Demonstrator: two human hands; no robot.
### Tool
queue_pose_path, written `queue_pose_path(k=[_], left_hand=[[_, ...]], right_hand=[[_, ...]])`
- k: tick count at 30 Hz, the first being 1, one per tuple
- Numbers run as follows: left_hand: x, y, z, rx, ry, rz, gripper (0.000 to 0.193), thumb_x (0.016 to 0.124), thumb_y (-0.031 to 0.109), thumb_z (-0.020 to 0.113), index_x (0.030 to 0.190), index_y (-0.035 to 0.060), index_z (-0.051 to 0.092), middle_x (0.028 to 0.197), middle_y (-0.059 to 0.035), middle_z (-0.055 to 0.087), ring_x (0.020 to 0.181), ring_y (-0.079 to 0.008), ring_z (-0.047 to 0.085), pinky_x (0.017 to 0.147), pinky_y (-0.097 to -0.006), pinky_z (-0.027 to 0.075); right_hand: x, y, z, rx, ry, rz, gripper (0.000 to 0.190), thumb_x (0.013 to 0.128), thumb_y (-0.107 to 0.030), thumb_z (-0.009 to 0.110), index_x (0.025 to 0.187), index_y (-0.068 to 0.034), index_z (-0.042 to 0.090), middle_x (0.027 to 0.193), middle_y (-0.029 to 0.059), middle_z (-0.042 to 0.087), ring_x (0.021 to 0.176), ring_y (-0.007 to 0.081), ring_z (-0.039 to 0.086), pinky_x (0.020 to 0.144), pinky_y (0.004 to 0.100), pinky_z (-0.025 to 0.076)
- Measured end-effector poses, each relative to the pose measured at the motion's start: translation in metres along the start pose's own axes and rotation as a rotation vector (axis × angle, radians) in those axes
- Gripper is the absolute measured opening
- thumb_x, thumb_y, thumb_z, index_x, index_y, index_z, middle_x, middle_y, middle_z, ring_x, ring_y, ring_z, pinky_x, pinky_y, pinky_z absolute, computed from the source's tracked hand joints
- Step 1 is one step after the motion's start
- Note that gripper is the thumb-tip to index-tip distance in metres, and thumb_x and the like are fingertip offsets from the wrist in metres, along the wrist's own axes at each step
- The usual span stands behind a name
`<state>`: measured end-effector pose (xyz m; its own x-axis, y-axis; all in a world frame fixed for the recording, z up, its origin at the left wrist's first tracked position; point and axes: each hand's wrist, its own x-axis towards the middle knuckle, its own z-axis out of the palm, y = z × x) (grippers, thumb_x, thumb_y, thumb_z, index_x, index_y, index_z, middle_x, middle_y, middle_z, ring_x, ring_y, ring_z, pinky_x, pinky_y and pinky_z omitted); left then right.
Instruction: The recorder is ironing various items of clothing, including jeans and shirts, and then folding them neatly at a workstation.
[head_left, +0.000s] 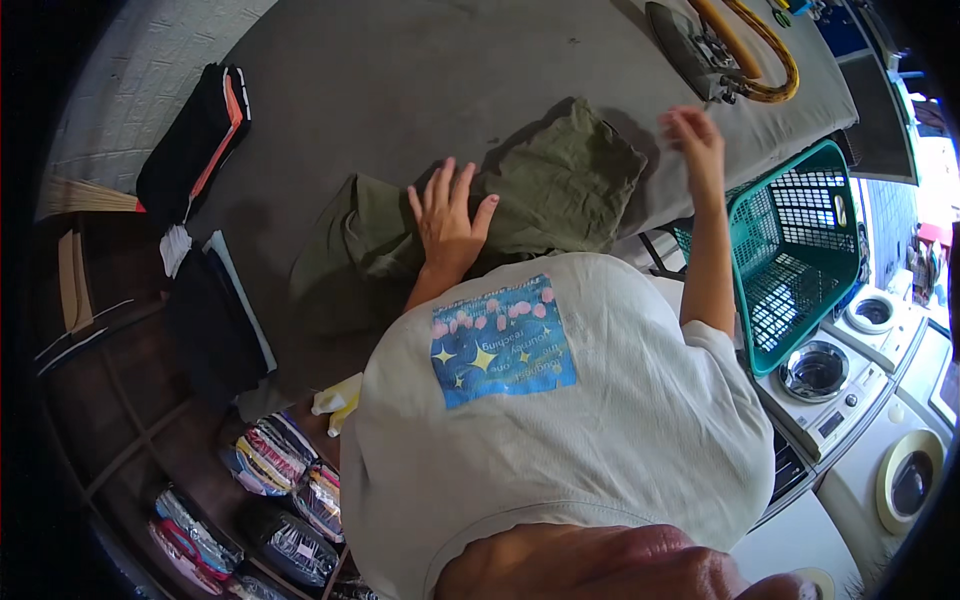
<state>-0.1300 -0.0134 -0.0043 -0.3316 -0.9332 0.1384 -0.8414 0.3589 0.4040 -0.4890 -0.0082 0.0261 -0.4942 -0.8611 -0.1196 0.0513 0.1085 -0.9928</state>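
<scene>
An olive-green garment (562, 191) lies rumpled across the near side of a grey cloth-covered ironing table (420, 82). My left hand (450, 221) rests flat on its middle with the fingers spread. Part of the cloth to the left is folded over on itself, and its lower edge runs into shadow by my shirt. To the right of the garment, my right hand (694, 135) is raised and slightly blurred. Its fingers are loosely bent and nothing shows in them. Beyond that hand, a clothes iron (690, 56) with a yellow-brown hose (787, 79) lies on the table.
A green plastic basket (802, 259) stands off the table's right edge, near front-loading washing machines (814, 375). Folded dark clothes (176, 146) are stacked at the left edge, with another dark stack (214, 322) nearer. Shelves below left hold plastic-wrapped clothes (274, 457).
</scene>
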Motion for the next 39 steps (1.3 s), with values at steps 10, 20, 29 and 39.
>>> queue_pose_path(k=[10, 20, 29, 39], left_hand=[[0.01, -0.011, -0.024, 0.02, 0.144, -0.047, 0.035, 0.086, 0.034, 0.059, 0.113, 0.0112, 0.062, 0.108, -0.0083, 0.064, 0.095, -0.0289, 0.059, 0.095, -0.0456, 0.037], [-0.038, -0.035, -0.09, 0.051, 0.249, -0.136, 0.027, 0.077, 0.033, 0.07, 0.094, 0.0119, 0.069, 0.107, -0.0066, 0.065, 0.094, -0.0282, 0.059, 0.089, -0.0386, 0.04], [-0.073, -0.036, -0.114, -0.089, -0.095, -0.166, 0.02, 0.08, 0.019, 0.068, 0.094, 0.0074, 0.061, 0.103, -0.0077, 0.064, 0.095, -0.0278, 0.059, 0.106, -0.057, 0.027], [-0.084, -0.008, -0.192, -0.531, 0.058, -0.116, 0.012, 0.082, 0.008, 0.06, 0.093, 0.0019, 0.059, 0.083, -0.0047, 0.061, 0.074, -0.0153, 0.054, 0.078, -0.03, 0.044]], right_hand=[[-0.022, 0.019, -0.027, -0.924, -0.243, 0.047, 0.05, 0.074, -0.046, 0.074, 0.092, 0.0, 0.067, 0.078, 0.0088, 0.067, 0.068, 0.0212, 0.061, 0.064, 0.0302, 0.047], [0.001, 0.012, 0.065, -0.918, -0.095, -0.189, 0.037, 0.074, -0.038, 0.073, 0.076, -0.003, 0.063, 0.067, 0.0081, 0.062, 0.059, 0.0243, 0.055, 0.059, 0.0349, 0.046], [-0.063, -0.048, 0.039, 0.058, -0.428, -0.07, 0.009, 0.09, -0.012, 0.061, 0.093, -0.004, 0.062, 0.082, -0.0043, 0.06, 0.069, 0.0071, 0.051, 0.064, 0.0203, 0.043], [-0.139, -0.109, -0.008, 0.409, -0.42, -0.041, 0.035, 0.095, -0.012, 0.054, 0.128, -0.004, 0.054, 0.113, -0.0014, 0.061, 0.096, 0.0058, 0.055, 0.083, 0.0167, 0.042]])
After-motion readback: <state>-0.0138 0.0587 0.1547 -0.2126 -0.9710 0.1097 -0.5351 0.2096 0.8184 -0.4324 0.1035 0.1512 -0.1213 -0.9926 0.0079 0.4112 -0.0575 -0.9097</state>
